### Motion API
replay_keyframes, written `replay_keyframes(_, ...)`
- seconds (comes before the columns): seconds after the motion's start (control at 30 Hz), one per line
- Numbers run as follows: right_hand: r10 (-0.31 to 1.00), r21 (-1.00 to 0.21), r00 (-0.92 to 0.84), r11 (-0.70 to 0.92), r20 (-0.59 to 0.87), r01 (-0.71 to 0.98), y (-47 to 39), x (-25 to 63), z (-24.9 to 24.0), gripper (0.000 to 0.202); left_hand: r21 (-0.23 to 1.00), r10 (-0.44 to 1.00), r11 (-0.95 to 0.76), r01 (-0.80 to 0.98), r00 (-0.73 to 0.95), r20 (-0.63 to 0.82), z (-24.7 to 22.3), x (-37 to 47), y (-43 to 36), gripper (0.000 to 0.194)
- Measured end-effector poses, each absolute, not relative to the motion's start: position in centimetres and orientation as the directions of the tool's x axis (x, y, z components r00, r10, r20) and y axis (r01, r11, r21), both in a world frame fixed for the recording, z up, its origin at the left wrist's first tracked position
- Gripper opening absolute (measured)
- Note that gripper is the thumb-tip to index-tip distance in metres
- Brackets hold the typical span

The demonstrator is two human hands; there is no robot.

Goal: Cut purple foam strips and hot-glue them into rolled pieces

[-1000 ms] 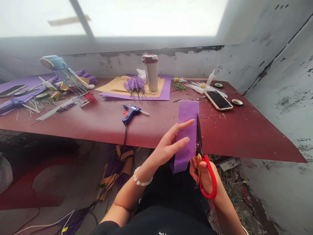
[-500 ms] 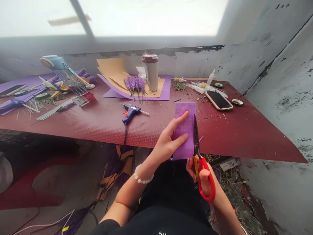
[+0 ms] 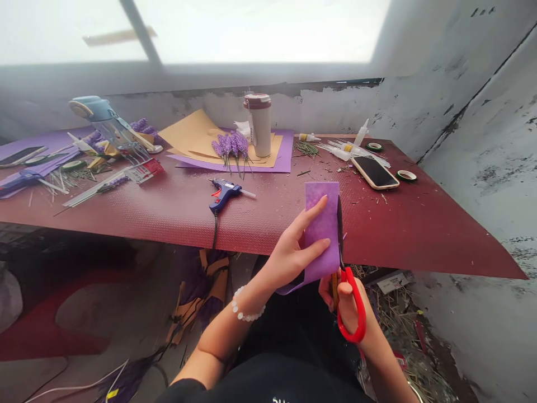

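L hand [image 3: 287,254] has its grip closed on the purple strip [image 3: 321,224], thumb and finger spread on its face, prob. to keep it flat by the blades. Strip's upright at the counter [image 3: 423,235] edge, nearer me than the glue gun [image 3: 225,196]. R hand [image 3: 356,308] has its grip round the red-handled scissors [image 3: 359,313], blades along the strip's R edge, presumably for a straight cut; can't tell how far the blades are open.

The strip [image 3: 329,219] is mottled purple, the scissors handle [image 3: 361,314] red, the glue gun [image 3: 225,196] mainly blue, the table [image 3: 419,235] maroon.
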State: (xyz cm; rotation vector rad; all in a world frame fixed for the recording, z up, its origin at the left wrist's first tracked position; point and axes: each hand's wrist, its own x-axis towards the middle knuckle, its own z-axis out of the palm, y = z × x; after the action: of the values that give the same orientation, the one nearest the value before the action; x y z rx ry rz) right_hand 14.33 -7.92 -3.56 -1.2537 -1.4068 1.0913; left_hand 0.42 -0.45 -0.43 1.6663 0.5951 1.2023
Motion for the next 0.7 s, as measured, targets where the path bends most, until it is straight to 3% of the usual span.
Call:
replay_keyframes(0.27,0.997,-0.972,-0.032,0.077,0.072,0.223,-8.1,14.5,-3.1,0.078,0.895,0.803,-0.422,-0.144,0.399,0.443,-0.5,0.3,-0.4,0.067)
replay_keyframes(0.7,0.991,-0.980,-0.048,0.134,0.128,0.148,-8.3,14.9,-4.1,0.079,0.915,0.810,-0.347,-0.207,0.425,0.403,-0.5,0.3,-0.9,0.068)
